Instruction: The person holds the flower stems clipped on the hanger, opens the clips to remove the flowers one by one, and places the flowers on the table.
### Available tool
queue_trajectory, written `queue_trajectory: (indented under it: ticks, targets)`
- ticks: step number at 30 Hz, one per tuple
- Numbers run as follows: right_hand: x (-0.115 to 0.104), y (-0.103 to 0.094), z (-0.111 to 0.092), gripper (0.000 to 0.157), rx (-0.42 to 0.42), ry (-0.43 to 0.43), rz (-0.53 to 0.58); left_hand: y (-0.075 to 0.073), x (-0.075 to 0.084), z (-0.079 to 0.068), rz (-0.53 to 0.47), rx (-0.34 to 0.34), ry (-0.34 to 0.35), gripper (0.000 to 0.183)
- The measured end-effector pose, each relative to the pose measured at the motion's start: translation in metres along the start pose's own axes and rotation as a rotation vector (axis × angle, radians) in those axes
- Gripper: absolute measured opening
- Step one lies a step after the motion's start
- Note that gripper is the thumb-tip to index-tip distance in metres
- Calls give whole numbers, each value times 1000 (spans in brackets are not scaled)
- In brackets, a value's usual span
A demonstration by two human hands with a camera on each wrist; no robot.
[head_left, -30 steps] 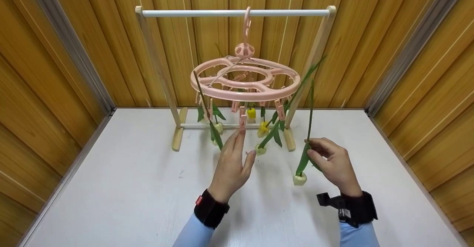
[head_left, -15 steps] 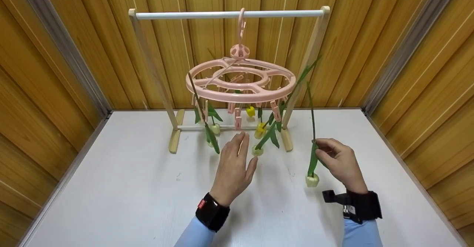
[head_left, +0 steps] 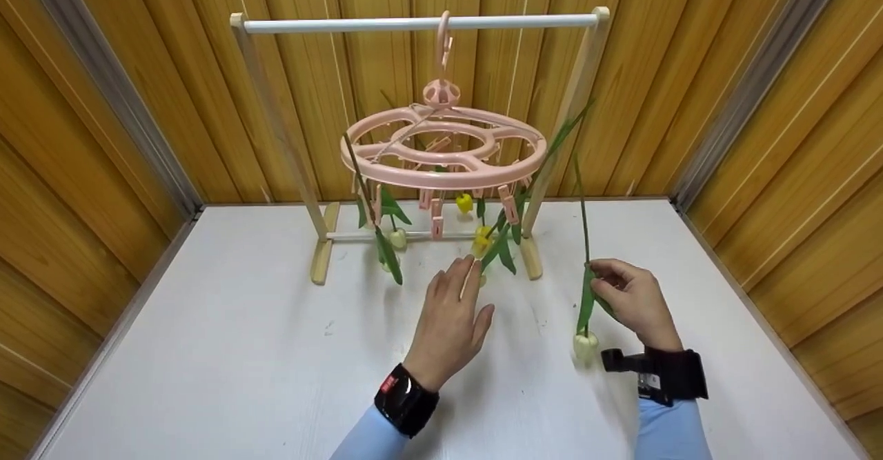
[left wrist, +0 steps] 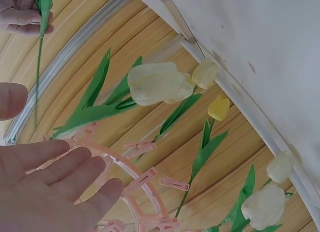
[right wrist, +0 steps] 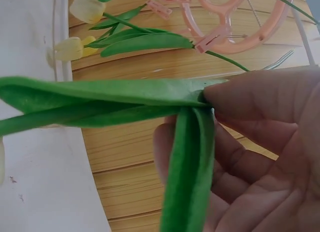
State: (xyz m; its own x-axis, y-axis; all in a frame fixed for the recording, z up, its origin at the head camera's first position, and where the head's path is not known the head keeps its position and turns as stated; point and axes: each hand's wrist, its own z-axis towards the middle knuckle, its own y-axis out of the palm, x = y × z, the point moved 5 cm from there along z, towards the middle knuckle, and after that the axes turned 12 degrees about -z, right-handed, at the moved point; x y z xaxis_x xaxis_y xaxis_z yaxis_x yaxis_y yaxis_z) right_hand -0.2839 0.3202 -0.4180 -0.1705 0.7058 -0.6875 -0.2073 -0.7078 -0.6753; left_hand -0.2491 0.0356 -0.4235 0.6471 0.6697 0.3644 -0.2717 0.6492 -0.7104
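Note:
At the right, my right hand [head_left: 638, 301] pinches the stem of a white tulip [head_left: 586, 344] that hangs bloom down. In the right wrist view, thumb and fingers press together where its green leaves [right wrist: 125, 92] meet. My left hand [head_left: 448, 318] holds nothing; its fingers are stretched out below a pink hanging dryer [head_left: 441, 181]. One of the dryer's clothespins [head_left: 437, 220] dangles just above and left of those fingertips. In the left wrist view, white tulips [left wrist: 155, 84] and a yellow tulip [left wrist: 219, 108] hang beyond the open palm.
The dryer hooks over the white rod [head_left: 345, 26] of a wooden stand on a white table [head_left: 207, 363]. Several tulips hang bloom down from its clips, one stem [head_left: 569, 129] jutting right. Wood-look panels [head_left: 83, 156] enclose the back and sides.
My left hand has come down and right, away from the front clothespin it touched a second ago. My right hand has shifted slightly right with the white tulip.

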Motion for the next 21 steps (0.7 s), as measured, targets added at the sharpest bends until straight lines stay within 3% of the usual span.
queue_trajectory:
  ticks: [12, 21]
  targets:
    - [19, 9, 3, 30, -75, 69, -20, 14, 15, -6, -41, -20, 86, 56]
    - [35, 14, 7, 11, -103, 90, -70, 23, 21, -9, -22, -29, 121, 57]
